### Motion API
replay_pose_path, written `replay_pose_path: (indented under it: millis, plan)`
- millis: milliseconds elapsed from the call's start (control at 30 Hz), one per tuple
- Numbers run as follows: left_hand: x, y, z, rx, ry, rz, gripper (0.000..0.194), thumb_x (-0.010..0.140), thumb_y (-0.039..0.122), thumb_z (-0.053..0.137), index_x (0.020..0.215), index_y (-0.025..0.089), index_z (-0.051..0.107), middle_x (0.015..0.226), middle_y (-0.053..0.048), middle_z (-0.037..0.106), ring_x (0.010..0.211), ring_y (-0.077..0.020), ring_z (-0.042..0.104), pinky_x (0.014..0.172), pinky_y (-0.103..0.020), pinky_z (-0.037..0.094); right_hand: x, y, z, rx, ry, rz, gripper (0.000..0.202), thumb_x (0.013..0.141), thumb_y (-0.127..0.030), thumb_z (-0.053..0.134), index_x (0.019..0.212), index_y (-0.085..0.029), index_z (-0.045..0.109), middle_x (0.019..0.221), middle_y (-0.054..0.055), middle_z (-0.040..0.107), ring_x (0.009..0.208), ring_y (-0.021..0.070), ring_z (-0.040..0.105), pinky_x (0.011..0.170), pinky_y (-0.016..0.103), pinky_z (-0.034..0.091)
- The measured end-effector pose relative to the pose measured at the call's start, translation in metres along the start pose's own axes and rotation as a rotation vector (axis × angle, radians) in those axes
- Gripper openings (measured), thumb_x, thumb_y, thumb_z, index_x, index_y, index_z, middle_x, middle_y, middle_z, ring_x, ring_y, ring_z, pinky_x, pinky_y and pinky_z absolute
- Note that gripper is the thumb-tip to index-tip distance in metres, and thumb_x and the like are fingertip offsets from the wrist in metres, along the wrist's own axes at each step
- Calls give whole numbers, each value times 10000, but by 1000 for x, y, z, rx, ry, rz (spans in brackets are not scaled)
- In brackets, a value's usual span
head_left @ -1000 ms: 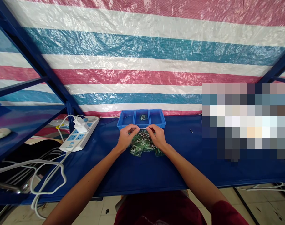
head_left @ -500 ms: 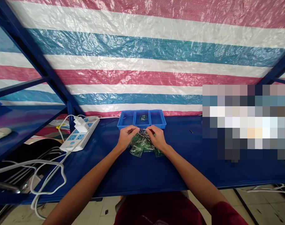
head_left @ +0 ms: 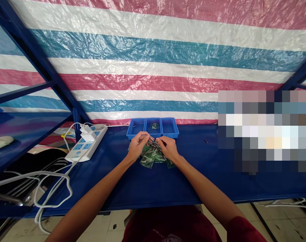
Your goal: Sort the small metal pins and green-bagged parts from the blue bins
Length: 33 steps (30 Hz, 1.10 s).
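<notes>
My left hand (head_left: pixel 137 146) and my right hand (head_left: pixel 169 148) are close together above a pile, fingertips pinched. Between them is a small thin silvery piece (head_left: pixel 151 137), tilted; it is too small to name. Below the hands lies a heap of small clear packets (head_left: pixel 147 161) with green in them, mixed with loose slim metal pieces (head_left: pixel 155 146). Parts of the heap are hidden by the hands. Just behind stands a blue three-compartment tray (head_left: pixel 169 137); a green packet (head_left: pixel 155 126) lies in its middle compartment.
A white power strip (head_left: pixel 77 155) with a plugged-in white adapter (head_left: pixel 88 134) stands on the left of the blue table (head_left: pixel 153 188). White cables (head_left: pixel 52 198) hang over its left edge. One small dark piece (head_left: pixel 205 141) lies to the right, near a blurred-out area.
The thin piece, level between my fingertips before, is now tilted. My left hand has rolled slightly and its fingers have risen; my right hand has hardly moved.
</notes>
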State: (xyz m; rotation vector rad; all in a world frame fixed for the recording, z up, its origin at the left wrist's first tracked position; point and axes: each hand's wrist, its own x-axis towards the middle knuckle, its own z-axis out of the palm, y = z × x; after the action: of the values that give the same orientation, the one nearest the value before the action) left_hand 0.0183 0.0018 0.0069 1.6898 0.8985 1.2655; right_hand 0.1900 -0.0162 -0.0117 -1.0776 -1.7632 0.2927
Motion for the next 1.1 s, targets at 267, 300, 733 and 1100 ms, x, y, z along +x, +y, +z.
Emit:
replay_pose_path:
  millis: [267, 300, 733, 1100]
  plan:
    - [-2, 3, -3, 424, -86, 155, 314, 920, 386, 465, 989, 188, 699, 869, -60, 677, 749, -176, 587, 699, -269, 448, 2, 1, -5, -28, 110, 87, 444, 958, -432, 392, 701, -184, 656, 564, 9, 581, 516, 136, 512, 548, 257, 364]
    - [-1, 2, -3, 414, -84, 154, 304, 906, 394, 491, 981, 192, 706, 817, -50, 666, 698, -166, 568, 665, -263, 440, 2, 0, -5, -28, 112, 87, 441, 957, -432, 393, 703, -186, 656, 568, 11, 587, 519, 138, 517, 550, 259, 367]
    - [0, 2, -4, 223, -7, 30, 302, 818, 420, 623, 974, 168, 680, 484, 52, 529, 446, -97, 443, 495, -216, 353, -1, 1, 1, 80, -99, -46, 287, 928, -391, 478, 885, -199, 687, 744, 41, 677, 650, 159, 594, 645, 267, 451]
    - [-2, 0, -3, 218, 62, 30, 268, 827, 404, 614, 909, 160, 688, 405, 69, 493, 382, -79, 384, 461, -205, 326, -2, -1, 2, 120, -184, -77, 278, 926, -409, 482, 851, -191, 637, 653, 19, 602, 572, 139, 530, 568, 248, 399]
